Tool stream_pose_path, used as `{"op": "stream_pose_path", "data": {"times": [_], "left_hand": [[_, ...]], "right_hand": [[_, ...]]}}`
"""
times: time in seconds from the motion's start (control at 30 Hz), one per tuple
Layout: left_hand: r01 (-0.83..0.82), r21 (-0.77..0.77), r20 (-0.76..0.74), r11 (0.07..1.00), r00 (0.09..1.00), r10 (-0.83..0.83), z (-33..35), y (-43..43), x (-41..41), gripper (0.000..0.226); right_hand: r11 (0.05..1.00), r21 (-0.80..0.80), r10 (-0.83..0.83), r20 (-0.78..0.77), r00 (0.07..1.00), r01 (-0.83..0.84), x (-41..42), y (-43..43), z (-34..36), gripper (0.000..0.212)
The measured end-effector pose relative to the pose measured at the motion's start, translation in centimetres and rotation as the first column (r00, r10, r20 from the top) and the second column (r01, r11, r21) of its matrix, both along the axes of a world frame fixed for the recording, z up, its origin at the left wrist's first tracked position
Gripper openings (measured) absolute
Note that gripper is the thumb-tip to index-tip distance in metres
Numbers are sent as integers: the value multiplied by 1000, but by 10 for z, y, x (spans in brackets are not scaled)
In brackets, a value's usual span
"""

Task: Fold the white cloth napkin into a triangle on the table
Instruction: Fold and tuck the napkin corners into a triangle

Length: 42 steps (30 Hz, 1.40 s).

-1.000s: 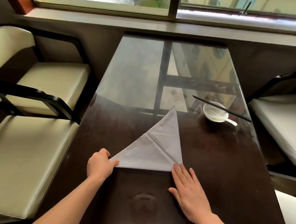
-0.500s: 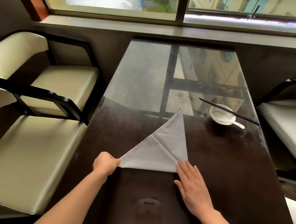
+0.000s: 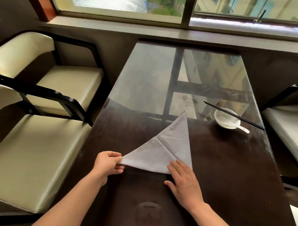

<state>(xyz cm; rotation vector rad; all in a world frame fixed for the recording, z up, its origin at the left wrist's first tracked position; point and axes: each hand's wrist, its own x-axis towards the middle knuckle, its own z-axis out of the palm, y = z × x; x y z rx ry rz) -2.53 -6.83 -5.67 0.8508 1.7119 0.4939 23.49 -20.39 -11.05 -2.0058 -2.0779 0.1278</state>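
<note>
The white cloth napkin (image 3: 167, 147) lies on the dark glass-topped table (image 3: 228, 171) as a triangle, its long point aimed away from me and a crease running across it. My left hand (image 3: 108, 164) pinches the napkin's near left corner between thumb and fingers and holds it slightly off the table. My right hand (image 3: 184, 182) rests flat with fingers spread, its fingertips pressing on the napkin's near right part.
A white bowl (image 3: 227, 118) with a white spoon (image 3: 239, 127) in it stands at the right, black chopsticks (image 3: 232, 115) laid across its rim. Cream-cushioned chairs (image 3: 36, 149) line the left side, and another seat (image 3: 291, 128) is at the right. A window sill runs beyond the table.
My left hand has closed on the napkin's left corner and lifted it a little. My right hand slid left along the near edge onto the cloth.
</note>
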Motion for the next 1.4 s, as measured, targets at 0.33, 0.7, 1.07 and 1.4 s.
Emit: {"op": "stream_pose_path", "data": {"times": [0.33, 0.7, 1.07, 1.4], "left_hand": [[-20, -19, 171, 1000, 985, 23, 8, -4, -18, 20], [102, 132, 294, 986, 946, -138, 28, -5, -26, 33], [6, 412, 230, 911, 967, -110, 51, 4, -18, 7], [224, 746, -248, 627, 967, -49, 75, 1, 24, 22]], "right_hand": [[961, 264, 72, 28, 997, -77, 1, 15, -15, 16], [974, 198, 124, -46, 991, -112, -10, 10, -21, 38], [940, 328, 118, -47, 992, -96, -46, 10, -9, 13], [995, -20, -93, -517, 851, 97, -73, 18, 29, 12]]}}
